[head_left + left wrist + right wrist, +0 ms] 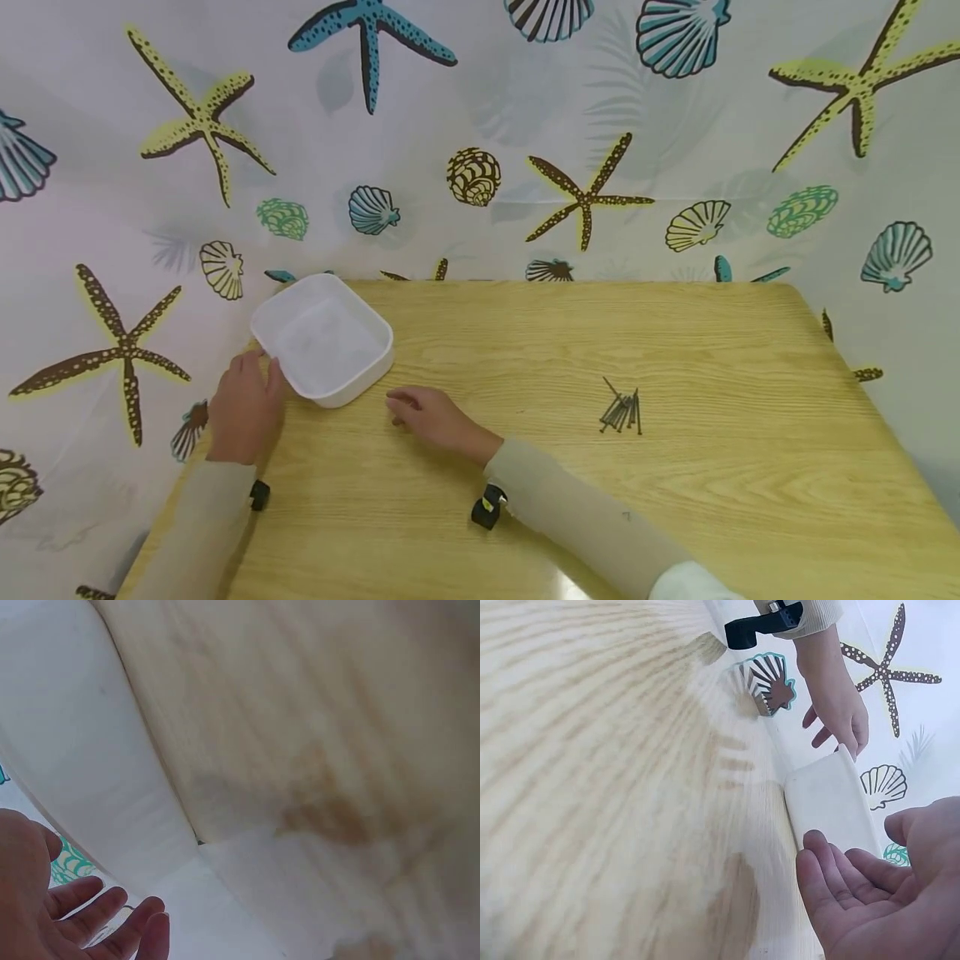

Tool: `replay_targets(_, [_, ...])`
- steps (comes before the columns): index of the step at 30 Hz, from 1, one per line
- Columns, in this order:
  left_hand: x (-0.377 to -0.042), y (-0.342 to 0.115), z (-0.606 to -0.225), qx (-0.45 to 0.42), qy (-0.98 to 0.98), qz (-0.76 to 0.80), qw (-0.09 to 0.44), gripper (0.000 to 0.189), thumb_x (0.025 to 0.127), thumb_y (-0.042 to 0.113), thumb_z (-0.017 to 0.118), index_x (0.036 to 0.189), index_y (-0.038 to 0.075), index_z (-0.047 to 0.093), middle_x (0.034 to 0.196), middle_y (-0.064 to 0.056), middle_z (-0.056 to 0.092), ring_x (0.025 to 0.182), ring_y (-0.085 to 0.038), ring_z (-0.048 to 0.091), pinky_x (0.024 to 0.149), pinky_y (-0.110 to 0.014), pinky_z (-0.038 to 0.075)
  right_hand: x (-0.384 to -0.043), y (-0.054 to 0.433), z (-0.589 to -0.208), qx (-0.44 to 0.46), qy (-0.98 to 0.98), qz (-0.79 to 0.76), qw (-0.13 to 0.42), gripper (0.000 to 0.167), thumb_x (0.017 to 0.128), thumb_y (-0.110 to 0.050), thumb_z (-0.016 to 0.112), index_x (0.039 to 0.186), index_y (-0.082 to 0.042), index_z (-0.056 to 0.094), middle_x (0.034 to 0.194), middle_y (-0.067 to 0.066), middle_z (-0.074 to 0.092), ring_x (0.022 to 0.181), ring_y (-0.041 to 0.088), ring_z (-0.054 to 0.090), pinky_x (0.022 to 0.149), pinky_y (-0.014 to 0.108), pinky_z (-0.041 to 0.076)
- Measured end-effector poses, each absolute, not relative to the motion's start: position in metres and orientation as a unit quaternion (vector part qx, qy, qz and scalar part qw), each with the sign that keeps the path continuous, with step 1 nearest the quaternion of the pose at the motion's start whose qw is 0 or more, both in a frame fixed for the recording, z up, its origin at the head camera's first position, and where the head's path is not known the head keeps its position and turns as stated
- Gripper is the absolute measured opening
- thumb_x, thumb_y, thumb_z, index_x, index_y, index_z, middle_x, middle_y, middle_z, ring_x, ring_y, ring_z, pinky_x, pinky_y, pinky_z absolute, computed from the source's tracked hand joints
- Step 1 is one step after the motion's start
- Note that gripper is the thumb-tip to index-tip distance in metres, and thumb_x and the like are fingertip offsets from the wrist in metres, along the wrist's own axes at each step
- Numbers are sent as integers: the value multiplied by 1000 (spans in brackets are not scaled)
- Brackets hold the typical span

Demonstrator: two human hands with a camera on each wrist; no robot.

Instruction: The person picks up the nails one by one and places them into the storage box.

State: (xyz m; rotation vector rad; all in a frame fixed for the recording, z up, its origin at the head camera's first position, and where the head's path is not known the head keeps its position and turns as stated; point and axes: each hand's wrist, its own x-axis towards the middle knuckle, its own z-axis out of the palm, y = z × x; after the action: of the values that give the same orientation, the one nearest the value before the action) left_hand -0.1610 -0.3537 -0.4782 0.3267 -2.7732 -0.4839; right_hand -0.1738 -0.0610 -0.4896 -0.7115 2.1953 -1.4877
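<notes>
A white square plastic container (358,385) with rounded corners stands at the back left of the wooden table. My left hand (246,410) is at its left side, fingertips right by the rim; in the left wrist view its fingers are loosely bent and grip nothing. In front of the container's right corner is my right hand (431,419), a short gap from the wall in the head view. Its fingers (832,874) are relaxed, with nothing held between them. A small pile of dark nails (621,412) lies to the right, away from both hands.
The wood-grain table (720,500) has its back edge against a hanging cloth (450,108) printed with shells and starfish. More of this cloth hangs along the left and right sides. Each wrist wears a small black camera (486,510).
</notes>
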Motion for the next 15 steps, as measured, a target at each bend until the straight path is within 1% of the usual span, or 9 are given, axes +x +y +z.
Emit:
replay_targets(4, [-171, -360, -479, 120, -966, -175, 149, 57, 98, 42, 27, 128, -3, 43, 121, -26, 48, 102, -46, 48, 74, -62, 38, -181, -66, -492, -241, 759, -567, 212, 42, 98, -31, 46, 125, 0, 55, 108, 10, 64, 89, 15, 65, 78, 26, 48])
replay_targets(7, [-180, -363, -478, 121, -968, -170, 142, 58, 98, 42, 28, 126, -6, 43, 118, -28, 48, 100, -47, 50, 72, -61, 40, -184, -70, -491, -227, 743, -590, 218, 38, 97, -27, 47, 122, 1, 56, 105, 14, 65, 88, 19, 65, 77, 30, 50])
replay_targets(11, [-190, -365, -472, 129, -969, -169, 129, 60, 98, 43, 28, 126, -8, 41, 117, -29, 47, 101, -48, 50, 71, -61, 40, -186, -73, -487, -210, 728, -615, 220, 37, 98, -27, 47, 118, 3, 57, 104, 15, 65, 88, 21, 65, 76, 32, 51])
replay_targets(15, [-201, -367, -467, 132, -971, -157, 125, 56, 98, 39, 32, 126, -9, 41, 117, -31, 47, 99, -48, 49, 72, -60, 41, -190, -78, -486, -202, 718, -628, 223, 37, 97, -27, 48, 114, 4, 58, 104, 16, 64, 87, 22, 65, 75, 32, 51])
